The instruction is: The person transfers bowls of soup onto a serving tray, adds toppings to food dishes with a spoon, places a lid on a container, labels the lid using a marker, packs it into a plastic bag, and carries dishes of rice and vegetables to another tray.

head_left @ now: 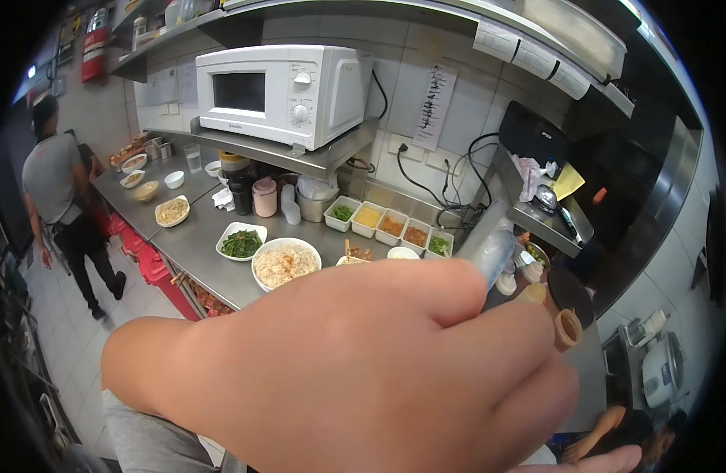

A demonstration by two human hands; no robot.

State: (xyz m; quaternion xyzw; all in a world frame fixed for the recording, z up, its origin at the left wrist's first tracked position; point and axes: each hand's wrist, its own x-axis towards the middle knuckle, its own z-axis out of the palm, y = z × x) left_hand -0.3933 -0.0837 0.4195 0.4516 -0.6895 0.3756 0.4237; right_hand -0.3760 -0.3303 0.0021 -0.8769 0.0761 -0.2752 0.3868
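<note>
My left hand [355, 363] fills the lower middle, very close to the camera, its back toward me and its fingers curled in. What they hold, if anything, is hidden. Just beyond the knuckles shows a translucent plastic piece [493, 244], and I cannot tell whether the hand touches it. At the bottom right edge a fingertip [615, 459] pokes in, seemingly from my right hand; the rest is out of frame. Behind the left hand stand a bowl of rice [285, 264], a dish of leafy greens [241, 241] and several tubs of chopped toppings [390, 226].
A white microwave [280, 94] sits on a steel shelf above the counter [197, 248]. Jars [264, 197] stand below it. Several filled bowls [172, 211] line the far left. One person [55, 173] walks at left; another person's arm [595, 433] shows lower right, near a rice cooker [661, 374].
</note>
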